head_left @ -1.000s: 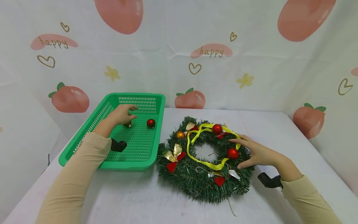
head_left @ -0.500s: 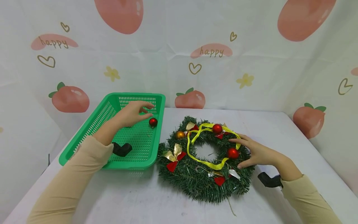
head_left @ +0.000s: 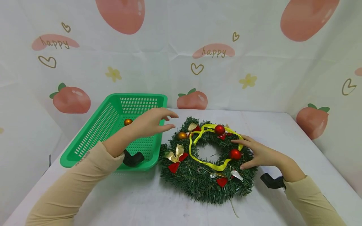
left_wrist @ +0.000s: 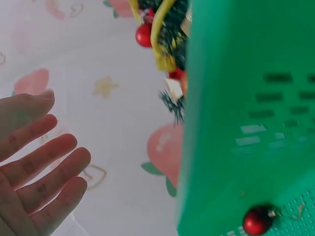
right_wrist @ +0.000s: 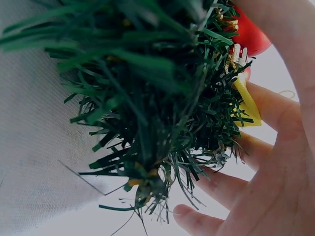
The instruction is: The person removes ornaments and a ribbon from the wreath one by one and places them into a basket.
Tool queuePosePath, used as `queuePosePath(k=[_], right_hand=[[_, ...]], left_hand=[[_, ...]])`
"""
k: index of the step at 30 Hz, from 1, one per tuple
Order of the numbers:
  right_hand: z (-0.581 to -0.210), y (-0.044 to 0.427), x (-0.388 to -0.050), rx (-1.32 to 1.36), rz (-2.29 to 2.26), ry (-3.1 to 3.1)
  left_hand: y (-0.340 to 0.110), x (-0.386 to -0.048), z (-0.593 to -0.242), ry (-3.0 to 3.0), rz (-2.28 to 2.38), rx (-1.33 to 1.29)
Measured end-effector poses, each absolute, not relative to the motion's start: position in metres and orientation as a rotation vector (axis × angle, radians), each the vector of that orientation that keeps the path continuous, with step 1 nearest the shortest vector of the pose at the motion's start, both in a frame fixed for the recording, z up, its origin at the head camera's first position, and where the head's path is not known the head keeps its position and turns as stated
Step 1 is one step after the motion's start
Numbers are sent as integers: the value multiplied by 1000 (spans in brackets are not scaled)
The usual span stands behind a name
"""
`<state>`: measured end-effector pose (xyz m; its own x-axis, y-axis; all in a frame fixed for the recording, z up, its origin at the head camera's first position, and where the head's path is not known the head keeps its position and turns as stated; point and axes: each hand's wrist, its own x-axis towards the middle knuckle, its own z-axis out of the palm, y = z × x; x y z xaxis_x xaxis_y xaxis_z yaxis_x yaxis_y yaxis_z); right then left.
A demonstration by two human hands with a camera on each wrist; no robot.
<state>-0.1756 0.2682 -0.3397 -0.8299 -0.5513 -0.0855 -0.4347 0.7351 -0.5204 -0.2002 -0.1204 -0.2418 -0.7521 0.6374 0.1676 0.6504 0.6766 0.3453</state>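
My left hand (head_left: pixel 151 121) hovers over the right rim of the green basket (head_left: pixel 159 147), its fingers spread and nothing between them. In the left wrist view a red bauble (left_wrist: pixel 257 220) lies on the basket floor; the hand hides it in the head view. An orange bauble (head_left: pixel 128 121) lies farther left in the basket. My right hand (head_left: pixel 261 153) rests against the right side of a green tinsel wreath (head_left: pixel 203 185), fingers loosely spread along its edge. The wreath carries red baubles (head_left: pixel 235 154), an orange bauble (head_left: pixel 182 136), bows (head_left: pixel 176 158) and a yellow ribbon (head_left: pixel 210 164).
The wreath lies on a white-covered table (head_left: pixel 135 194), close to the basket's right side. A white backdrop (head_left: pixel 169 72) with printed fruit stands behind. A thin cord (head_left: pixel 234 208) trails from the wreath's front edge.
My left hand has moved right, from above the basket's inside to over its right rim, uncovering the orange bauble and covering the red one. My right hand stays against the wreath.
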Motion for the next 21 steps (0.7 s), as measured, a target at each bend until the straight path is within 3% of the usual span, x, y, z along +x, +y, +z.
queuePosePath(k=[9,21], right_hand=[[-339,268,-176,-768,-726,2702],[-341,269,-176,-791,-728,2708]], left_hand=[[-94,-197,-241,-2836,-616,-1210],[-66,-220,-255,-2891,-800,-1216]])
